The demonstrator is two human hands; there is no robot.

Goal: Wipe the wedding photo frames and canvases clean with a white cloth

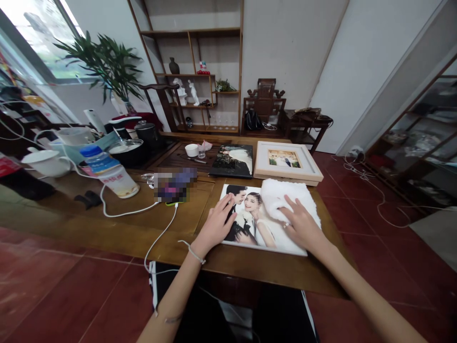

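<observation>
A wedding photo panel (246,228) lies flat on the wooden table near its front edge, showing a couple in black and white clothes. My left hand (216,224) rests on the panel's left side, fingers stretched out, holding nothing. Over the panel's upper right part is a bunched, fluffy white towel (274,195). My right hand (302,226) grips the towel, its fingers pressed into the folds. A ring shows on that hand. The towel and both hands hide parts of the photo.
Behind the panel lie a dark photo album (232,161) and a light wooden picture frame (287,162). To the left are a blurred-out phone-like object on a white cable (146,255), a blue-capped bottle (116,174), a cola bottle (26,181) and a black pan (126,155).
</observation>
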